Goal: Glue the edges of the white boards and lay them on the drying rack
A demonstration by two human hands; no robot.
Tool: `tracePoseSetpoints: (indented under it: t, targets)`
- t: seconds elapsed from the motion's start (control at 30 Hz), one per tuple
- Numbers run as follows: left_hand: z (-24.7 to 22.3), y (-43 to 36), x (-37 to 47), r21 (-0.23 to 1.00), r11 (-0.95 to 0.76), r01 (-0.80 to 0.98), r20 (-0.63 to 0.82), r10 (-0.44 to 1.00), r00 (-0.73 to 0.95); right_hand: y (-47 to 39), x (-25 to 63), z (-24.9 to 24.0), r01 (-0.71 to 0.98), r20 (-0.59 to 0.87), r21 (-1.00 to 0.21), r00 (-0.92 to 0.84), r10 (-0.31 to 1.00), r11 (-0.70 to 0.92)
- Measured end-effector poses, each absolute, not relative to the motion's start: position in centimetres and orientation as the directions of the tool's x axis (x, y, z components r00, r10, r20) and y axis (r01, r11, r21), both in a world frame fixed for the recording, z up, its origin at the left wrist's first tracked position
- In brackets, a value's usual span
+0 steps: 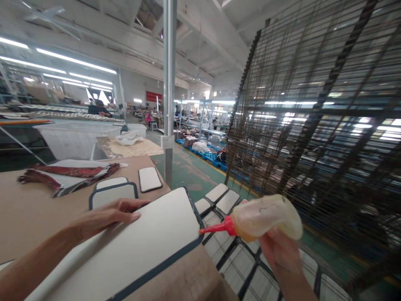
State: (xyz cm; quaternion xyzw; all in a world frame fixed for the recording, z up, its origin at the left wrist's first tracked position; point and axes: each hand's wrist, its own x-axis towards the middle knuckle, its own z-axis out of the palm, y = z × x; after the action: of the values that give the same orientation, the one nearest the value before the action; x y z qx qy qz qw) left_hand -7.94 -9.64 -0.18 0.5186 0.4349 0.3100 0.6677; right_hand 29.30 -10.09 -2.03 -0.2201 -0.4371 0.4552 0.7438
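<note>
Red-patterned fabric (75,170) lies in a loose pile over there on the left, on the brown tabletop (19,209), with a white plastic tub (81,140) behind it. Now the left hand (114,215): it's on the big white panel (150,234), thumb flat on the pale face, fingers reaching the far edge; whether any curl underneath, I can't tell from here. Just past that hand, a smaller dark-bordered panel (114,197) rests on the table, and another pale panel (149,179) sits near the corner. A metal post (168,83) rises beyond. And here, at the big panel's right-hand corner, the red nozzle (216,227) meets the dark border! The right hand (277,251) is wrapped around the squeeze bottle (265,215), tipped sideways, yellowish liquid inside. Below it, more panels lie in rows, and a tall wire rack (288,83) fills the right side.
</note>
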Motion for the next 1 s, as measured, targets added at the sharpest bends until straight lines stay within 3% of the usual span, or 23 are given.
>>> tracePoseSetpoints:
  t: [0.33, 1.0]
  targets:
    - [-4.1, -8.7, -8.3, 0.952, 0.3, -0.065, -0.262, 0.905, 0.334, -10.0, 28.0, -3.6, -0.438, 0.421, -0.694, 0.398, 0.815, 0.572]
    - [-7.2, -8.5, -7.0, 0.927, 0.301, -0.225, -0.267, 0.949, 0.166, -8.9, 27.2, -4.6, -0.353, 0.443, -0.73, 0.406, 0.799, 0.585]
